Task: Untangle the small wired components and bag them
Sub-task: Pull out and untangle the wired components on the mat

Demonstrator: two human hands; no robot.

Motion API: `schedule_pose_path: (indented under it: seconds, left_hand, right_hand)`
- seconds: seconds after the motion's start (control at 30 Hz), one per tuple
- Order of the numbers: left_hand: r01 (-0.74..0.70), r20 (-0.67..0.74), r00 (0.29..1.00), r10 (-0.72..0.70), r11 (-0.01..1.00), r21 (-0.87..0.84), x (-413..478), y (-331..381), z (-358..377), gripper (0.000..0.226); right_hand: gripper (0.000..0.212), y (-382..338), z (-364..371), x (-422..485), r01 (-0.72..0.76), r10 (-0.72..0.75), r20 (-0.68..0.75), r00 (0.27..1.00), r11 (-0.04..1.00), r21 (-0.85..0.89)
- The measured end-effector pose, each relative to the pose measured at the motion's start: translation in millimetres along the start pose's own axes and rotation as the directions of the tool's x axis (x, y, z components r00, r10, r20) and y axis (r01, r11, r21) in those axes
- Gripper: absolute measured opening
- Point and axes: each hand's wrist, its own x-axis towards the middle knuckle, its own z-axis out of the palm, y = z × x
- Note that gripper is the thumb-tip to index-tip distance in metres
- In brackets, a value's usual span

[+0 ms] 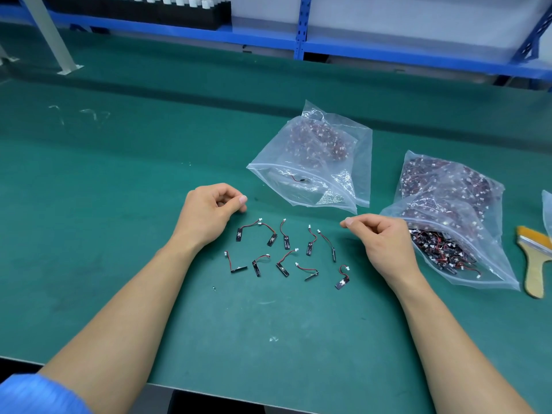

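Observation:
Several small wired components (286,242), each a black strip with a red-black wire and a white plug, lie apart from one another on the green mat (119,204) between my hands. My left hand (209,213) hovers just left of them with fingers curled; a dark speck under its thumb is too small to identify. My right hand (379,237) is to their right, thumb and forefinger pressed together, with nothing visible in them. A clear zip bag (358,162) lies beyond, its mouth towards me, with one component (298,179) near the opening. A tangled pile (439,249) fills the open bag (493,273) at the right.
Another full clear bag (448,180) lies behind the right one. A wooden-handled brush (534,261) rests at the far right, beside a further bag's edge (548,210). Blue shelving (298,40) runs along the back; a grey metal post (56,40) stands at the back left.

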Motion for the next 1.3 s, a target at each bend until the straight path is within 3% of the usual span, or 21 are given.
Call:
schedule_pose_path:
  seconds: [1.3]
  left_hand:
    - [0.003,0.008,1.0,-0.003,1.0,0.019,1.2,-2.3,-0.1,0.014]
  right_hand:
    - [0.024,2.3,0.6,0.3,0.009,-0.009,0.009,1.0,1.0,-0.022]
